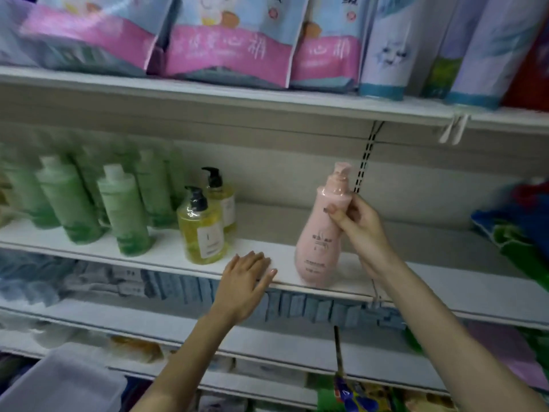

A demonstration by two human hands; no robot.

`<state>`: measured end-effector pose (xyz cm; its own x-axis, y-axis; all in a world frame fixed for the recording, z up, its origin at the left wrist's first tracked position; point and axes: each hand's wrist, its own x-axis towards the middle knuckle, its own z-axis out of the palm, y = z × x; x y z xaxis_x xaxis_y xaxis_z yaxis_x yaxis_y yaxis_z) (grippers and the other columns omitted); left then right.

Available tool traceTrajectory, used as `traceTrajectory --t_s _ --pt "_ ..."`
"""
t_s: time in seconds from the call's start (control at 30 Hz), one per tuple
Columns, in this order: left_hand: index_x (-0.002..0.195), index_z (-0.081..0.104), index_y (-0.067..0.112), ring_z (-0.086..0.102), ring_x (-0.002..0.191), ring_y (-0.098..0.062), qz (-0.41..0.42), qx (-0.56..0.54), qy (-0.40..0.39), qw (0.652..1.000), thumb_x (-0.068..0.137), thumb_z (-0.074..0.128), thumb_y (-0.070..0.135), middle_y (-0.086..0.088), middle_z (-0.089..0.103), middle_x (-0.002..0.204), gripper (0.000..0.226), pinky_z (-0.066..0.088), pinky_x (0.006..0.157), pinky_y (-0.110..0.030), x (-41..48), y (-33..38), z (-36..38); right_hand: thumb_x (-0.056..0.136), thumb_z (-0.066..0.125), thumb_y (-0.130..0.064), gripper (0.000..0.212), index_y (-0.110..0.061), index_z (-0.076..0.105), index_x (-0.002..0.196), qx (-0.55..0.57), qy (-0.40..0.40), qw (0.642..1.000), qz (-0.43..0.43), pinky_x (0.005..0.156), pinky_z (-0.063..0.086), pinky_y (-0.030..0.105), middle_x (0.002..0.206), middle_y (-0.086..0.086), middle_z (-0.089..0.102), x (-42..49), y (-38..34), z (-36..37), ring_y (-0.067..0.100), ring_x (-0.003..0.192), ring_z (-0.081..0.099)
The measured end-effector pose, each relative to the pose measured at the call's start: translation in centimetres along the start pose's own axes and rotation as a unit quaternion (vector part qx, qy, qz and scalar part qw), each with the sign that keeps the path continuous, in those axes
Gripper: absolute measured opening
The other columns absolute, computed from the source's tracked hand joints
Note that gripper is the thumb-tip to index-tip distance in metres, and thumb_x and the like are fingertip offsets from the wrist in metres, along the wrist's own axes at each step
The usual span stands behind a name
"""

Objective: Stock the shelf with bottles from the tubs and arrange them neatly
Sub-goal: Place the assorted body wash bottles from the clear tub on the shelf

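A pink pump bottle (319, 245) stands near the front edge of the white middle shelf (166, 257), tilted slightly. My right hand (359, 227) grips its upper body just below the pump. My left hand (248, 278) rests flat with straight fingers on the shelf's front edge, to the left of the pink bottle. Two yellow pump bottles (203, 233) stand one behind the other left of my left hand. Several green bottles (124, 215) fill the shelf further left.
A clear plastic tub (68, 382) sits at the bottom left. Pink and blue refill pouches (228, 46) line the shelf above. Colourful packs (517, 233) lie at the right end of the middle shelf. Folded blue items (297, 304) fill the shelf below.
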<state>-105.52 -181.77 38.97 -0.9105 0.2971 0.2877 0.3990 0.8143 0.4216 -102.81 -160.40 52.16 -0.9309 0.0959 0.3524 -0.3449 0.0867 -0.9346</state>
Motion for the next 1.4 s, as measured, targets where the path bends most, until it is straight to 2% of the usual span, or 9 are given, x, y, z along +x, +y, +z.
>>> traceTrajectory --t_s 0.2,0.37,0.47,0.57,0.73,0.9,1.07,1.23,1.4 --pt "0.143 0.044 0.024 0.028 0.143 -0.013 0.068 0.020 -0.017 0.997 0.083 -0.009 0.072 0.004 0.037 0.151 0.094 0.000 0.113 -0.020 0.5 -1.4 -0.7 0.087 0.063 -0.010 0.017 -0.022 0.060 0.099 -0.043 0.013 0.999 0.016 0.073 0.051 0.015 0.098 -0.007 0.068 4.7 2.2 3.4 0.006 0.088 0.064" --pt "0.135 0.054 0.021 0.046 0.133 -0.017 0.108 0.048 -0.015 0.993 0.096 0.016 0.062 0.000 0.051 0.142 0.069 0.015 0.113 -0.029 0.1 -2.4 -1.0 0.087 0.062 -0.004 0.020 -0.008 0.059 0.107 -0.055 0.004 0.998 0.018 0.069 0.050 0.012 0.094 0.001 0.066 7.2 2.9 6.2 0.005 0.079 0.062" --pt "0.146 0.039 0.024 0.026 0.144 -0.012 0.111 0.032 -0.010 0.993 0.090 0.007 0.067 0.004 0.033 0.153 0.077 -0.002 0.113 -0.019 0.3 -2.9 -0.9 0.088 0.063 -0.009 0.018 -0.011 0.060 0.106 -0.063 -0.003 0.998 0.021 0.075 0.051 0.021 0.099 0.005 0.067 8.8 3.4 7.7 0.011 0.084 0.062" --pt "0.146 0.038 0.025 0.024 0.144 -0.012 0.127 0.037 0.003 0.991 0.089 0.005 0.068 0.004 0.033 0.154 0.079 -0.003 0.113 -0.017 0.7 -3.4 -1.0 0.089 0.062 -0.014 0.019 -0.013 0.058 0.108 -0.083 0.002 0.996 0.022 0.077 0.050 0.026 0.104 0.005 0.065 10.2 4.0 8.9 0.015 0.089 0.061" --pt "0.148 0.035 0.025 0.023 0.145 -0.013 0.151 0.063 -0.025 0.986 0.096 0.018 0.060 0.003 0.032 0.154 0.065 0.000 0.116 -0.024 1.2 -4.1 -1.2 0.090 0.060 -0.014 0.030 -0.007 0.055 0.118 -0.110 0.026 0.994 0.008 0.066 0.048 0.010 0.109 0.004 0.062 11.9 4.8 10.5 0.010 0.086 0.059" --pt "0.144 0.043 0.023 0.039 0.138 -0.019 0.150 0.114 -0.036 0.981 0.097 0.017 0.060 -0.001 0.043 0.148 0.065 0.008 0.115 -0.037 0.6 -4.1 -1.1 0.092 0.059 -0.021 0.041 -0.008 0.046 0.128 -0.110 0.012 0.993 0.029 0.071 0.048 0.019 0.114 0.003 0.059 11.8 5.6 10.4 0.016 0.097 0.059" --pt "0.150 0.029 0.025 0.021 0.146 -0.016 0.148 0.093 -0.017 0.985 0.096 0.015 0.060 0.001 0.028 0.156 0.065 -0.001 0.117 -0.028 0.2 -4.2 -1.1 0.085 0.068 -0.018 0.043 -0.008 0.048 0.123 -0.141 -0.026 0.988 0.064 0.065 0.047 0.010 0.111 0.001 0.062 10.5 7.2 9.3 0.015 0.097 0.060" --pt "0.152 0.020 0.028 0.010 0.148 -0.012 0.146 0.086 -0.026 0.985 0.096 0.015 0.059 0.004 0.017 0.159 0.064 -0.009 0.116 -0.024 0.0 -4.2 -1.4 0.071 0.080 -0.010 0.054 -0.017 0.047 0.113 -0.165 -0.054 0.981 0.087 0.081 0.046 0.023 0.106 -0.003 0.061 9.5 9.1 9.2 0.014 0.098 0.059" --pt "0.152 0.019 0.028 0.008 0.148 -0.011 0.140 0.083 -0.036 0.986 0.097 0.016 0.058 0.004 0.016 0.160 0.063 -0.010 0.115 -0.023 -0.1 -4.3 -1.2 0.069 0.082 -0.010 0.056 -0.020 0.047 0.111 -0.162 -0.055 0.982 0.078 0.086 0.048 0.029 0.107 -0.003 0.061 9.5 9.9 8.9 0.018 0.102 0.059"
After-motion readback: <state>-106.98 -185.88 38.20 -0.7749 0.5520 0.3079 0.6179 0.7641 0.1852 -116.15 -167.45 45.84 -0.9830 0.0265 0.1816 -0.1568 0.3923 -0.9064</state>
